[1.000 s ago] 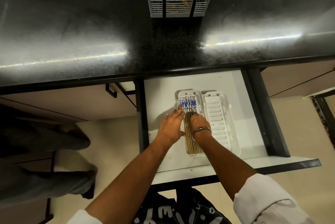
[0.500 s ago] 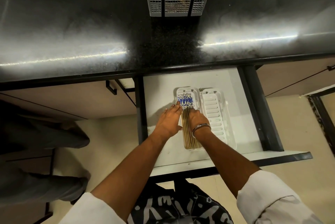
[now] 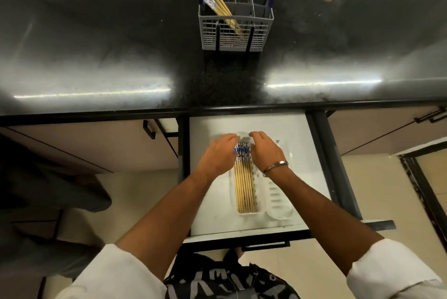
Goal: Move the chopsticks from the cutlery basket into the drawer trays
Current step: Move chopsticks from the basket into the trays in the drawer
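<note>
Bamboo chopsticks (image 3: 244, 185) lie side by side in the left tray (image 3: 260, 211) of the open drawer (image 3: 210, 202), blue-patterned ends at the far end, between my 2 hands. The step in hand looks like squaring this bundle, so I judge it best to press both sides inward evenly and nudge the patterned ends flush against the tray's far wall, without lifting any stick over the rim.

My left hand (image 3: 217, 157) sits against the bundle's left side, fingers extended and only loosely bent, touching the patterned ends. My right hand (image 3: 266, 151) mirrors it on the other side, fingers arched forward past the tips, wrist bangle (image 3: 275, 165) just behind. Neither hand seems to pinch a stick, though the fingertips are blurred.

Just right of my right hand, the second tray (image 3: 278, 204) holds nothing. Well beyond both hands, on the black counter (image 3: 121, 57), the cutlery basket (image 3: 235, 32) holds more chopsticks (image 3: 212, 1) leaning left.
</note>
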